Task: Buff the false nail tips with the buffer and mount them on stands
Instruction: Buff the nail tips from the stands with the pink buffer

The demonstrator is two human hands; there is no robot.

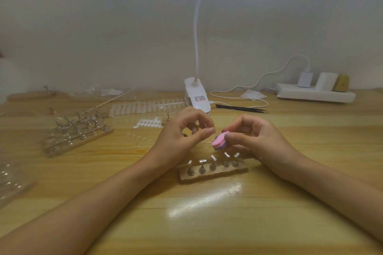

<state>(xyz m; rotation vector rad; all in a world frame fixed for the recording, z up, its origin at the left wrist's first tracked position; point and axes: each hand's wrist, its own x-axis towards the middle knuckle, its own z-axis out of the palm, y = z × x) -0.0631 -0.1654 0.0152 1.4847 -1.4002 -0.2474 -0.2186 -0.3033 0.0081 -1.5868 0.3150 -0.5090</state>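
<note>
My right hand (251, 138) pinches a small pink and purple buffer (219, 141) between thumb and fingers, just above a wooden strip (213, 174) with several metal stands (213, 163). My left hand (182, 134) is raised beside it, thumb and fingers curled together close to the buffer; a clear nail tip between them is too faint to make out. A row of clear false nail tips (145, 107) lies further back on the table. A sheet of white adhesive tabs (148, 123) lies in front of that row.
A clear box with several more stands (80, 128) sits at the left. A white clip lamp (198, 97) stands behind my hands, with black tweezers (240, 108) and a white power strip (315, 94) at the right. Clear packaging (8, 180) lies at the left edge.
</note>
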